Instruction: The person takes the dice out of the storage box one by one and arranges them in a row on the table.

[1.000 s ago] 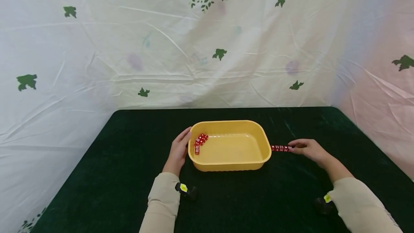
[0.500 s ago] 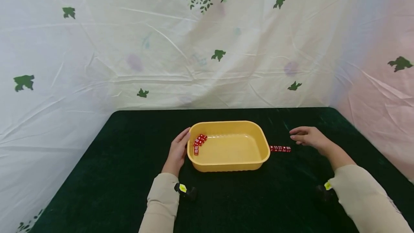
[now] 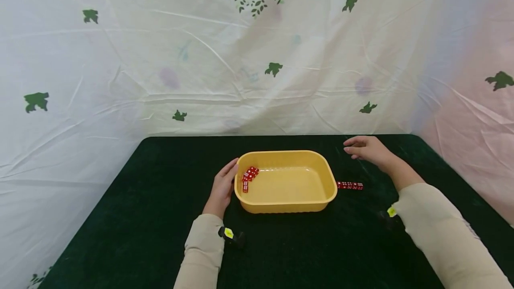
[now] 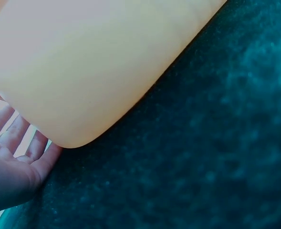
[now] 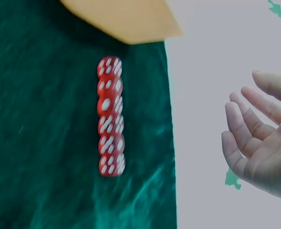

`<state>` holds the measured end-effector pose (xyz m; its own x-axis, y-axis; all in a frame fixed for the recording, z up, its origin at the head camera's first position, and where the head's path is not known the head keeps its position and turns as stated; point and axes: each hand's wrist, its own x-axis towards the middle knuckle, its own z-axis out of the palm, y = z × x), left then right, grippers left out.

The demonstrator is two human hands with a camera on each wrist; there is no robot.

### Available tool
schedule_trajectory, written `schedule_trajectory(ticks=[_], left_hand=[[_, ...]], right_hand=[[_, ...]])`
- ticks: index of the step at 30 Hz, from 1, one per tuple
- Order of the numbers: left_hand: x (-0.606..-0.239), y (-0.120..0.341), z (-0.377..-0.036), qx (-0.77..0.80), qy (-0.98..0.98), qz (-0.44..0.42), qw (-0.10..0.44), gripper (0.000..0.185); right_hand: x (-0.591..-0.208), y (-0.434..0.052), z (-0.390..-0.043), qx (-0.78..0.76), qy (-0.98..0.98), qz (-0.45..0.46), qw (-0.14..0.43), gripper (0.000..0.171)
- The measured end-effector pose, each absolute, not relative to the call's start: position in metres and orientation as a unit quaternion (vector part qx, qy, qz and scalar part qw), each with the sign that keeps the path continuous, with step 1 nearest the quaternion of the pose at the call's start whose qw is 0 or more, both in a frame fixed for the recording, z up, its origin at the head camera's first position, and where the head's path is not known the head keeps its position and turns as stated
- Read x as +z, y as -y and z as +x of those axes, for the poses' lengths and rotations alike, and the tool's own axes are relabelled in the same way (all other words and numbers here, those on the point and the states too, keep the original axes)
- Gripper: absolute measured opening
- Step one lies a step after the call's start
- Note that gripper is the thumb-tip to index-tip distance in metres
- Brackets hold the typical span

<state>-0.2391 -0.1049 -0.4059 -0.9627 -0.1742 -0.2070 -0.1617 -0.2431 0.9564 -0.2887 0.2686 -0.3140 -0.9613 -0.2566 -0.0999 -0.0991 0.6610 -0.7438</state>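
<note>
A yellow plastic tub [image 3: 286, 202] stands mid-table on dark green cloth; its outer wall [image 4: 83, 62] fills the left wrist view. Several red dice [image 3: 249, 175] lie in its left inner corner. A straight row of several red dice [image 3: 350, 185] lies on the cloth just right of the tub, seen again as a line of dice [image 5: 110, 117] in the right wrist view. My left hand [image 3: 223, 186] rests flat against the tub's left wall, fingers [image 4: 16, 138] straight. My right hand [image 3: 364, 148] hovers above the cloth beyond the row, fingers [image 5: 247, 129] relaxed and empty.
The green cloth [image 3: 160, 217] covers the whole table, whose edges run close to a white leaf-printed backdrop [image 3: 257, 57] on the far and side walls. Small black tags with yellow stickers [image 3: 229, 233] sit at both wrists.
My right hand let go of the end of the dice row, lifted and drew back toward the far right of the table. The row, tub and left hand stayed in place.
</note>
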Motion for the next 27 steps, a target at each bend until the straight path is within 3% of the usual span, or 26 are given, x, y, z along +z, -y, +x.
schedule_trajectory(ticks=[12, 27], left_hand=[[-0.408, 0.105, -0.241, -0.776, 0.615, 0.140, 0.003, 0.038], [-0.408, 0.106, -0.240, -0.777, 0.615, 0.134, 0.005, 0.039]], right_hand=[[-0.300, -0.211, -0.302, -0.412, -0.895, -0.136, 0.104, 0.038], [-0.310, -0.146, -0.305, -0.479, -0.850, -0.181, 0.127, 0.031]])
